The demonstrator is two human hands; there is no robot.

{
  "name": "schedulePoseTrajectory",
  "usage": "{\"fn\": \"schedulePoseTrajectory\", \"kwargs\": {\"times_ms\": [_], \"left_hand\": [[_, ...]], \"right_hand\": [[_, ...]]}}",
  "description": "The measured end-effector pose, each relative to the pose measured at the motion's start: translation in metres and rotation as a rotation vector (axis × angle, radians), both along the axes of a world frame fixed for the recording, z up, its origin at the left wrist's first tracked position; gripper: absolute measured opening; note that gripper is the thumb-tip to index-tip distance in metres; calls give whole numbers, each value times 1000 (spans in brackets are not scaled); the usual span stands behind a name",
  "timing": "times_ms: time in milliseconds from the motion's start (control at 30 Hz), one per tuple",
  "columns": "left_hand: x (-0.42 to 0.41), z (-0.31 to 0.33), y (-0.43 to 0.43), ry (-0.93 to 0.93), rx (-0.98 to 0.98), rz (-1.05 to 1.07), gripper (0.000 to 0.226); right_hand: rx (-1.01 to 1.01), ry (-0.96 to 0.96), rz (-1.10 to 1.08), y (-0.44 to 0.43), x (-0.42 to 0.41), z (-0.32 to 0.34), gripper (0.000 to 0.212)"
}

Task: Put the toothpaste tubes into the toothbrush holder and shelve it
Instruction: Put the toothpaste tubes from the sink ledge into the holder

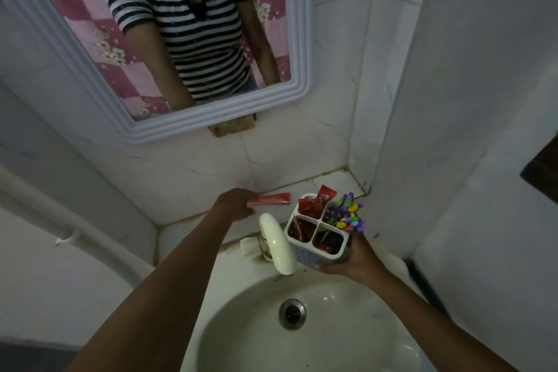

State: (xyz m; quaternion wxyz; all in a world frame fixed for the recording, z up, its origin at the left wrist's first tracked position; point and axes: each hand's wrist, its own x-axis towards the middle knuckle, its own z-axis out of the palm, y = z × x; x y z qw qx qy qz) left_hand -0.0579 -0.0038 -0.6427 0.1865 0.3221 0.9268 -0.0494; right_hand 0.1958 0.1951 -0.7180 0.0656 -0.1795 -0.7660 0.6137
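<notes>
1. Head view, at 9 o'clock of the holder: the left hand (235,202) has its grip closed on one end of a red toothpaste tube (273,199) lying on the tiled ledge (187,190) behind the tap. Held by one end only, the tube could droop or slip and fall into the sink (302,350).
2. Centre: the tap (277,246) stands between tube and holder, so a low carry could catch on it.
3. At 3 o'clock: the right hand (353,260) grips the white toothbrush holder (317,238) from below, above the sink rim. Red tubes and coloured toothbrushes (350,214) crowd its four compartments; forcing another in may tip it.
4. Tube lettering is too blurred to read.
</notes>
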Motion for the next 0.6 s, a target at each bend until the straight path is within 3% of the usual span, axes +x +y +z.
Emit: {"fn": "schedulePoseTrajectory", "kwargs": {"times_ms": [233, 400, 500, 600], "left_hand": [[-4, -23, 13, 239, -68, -165, 51], [-7, -30, 20, 334, -198, -206, 32], [-9, -28, 13, 264, -175, -150, 31], [-4, 1, 5, 172, 29, -74, 35]], "right_hand": [[-30, -1, -20, -3, -1, -1, 97], [-13, -1, -31, -2, -2, -6, 91], [-38, -11, -32, -3, -2, -4, 94], [-33, -4, -27, -4, -2, 1, 94]]}}
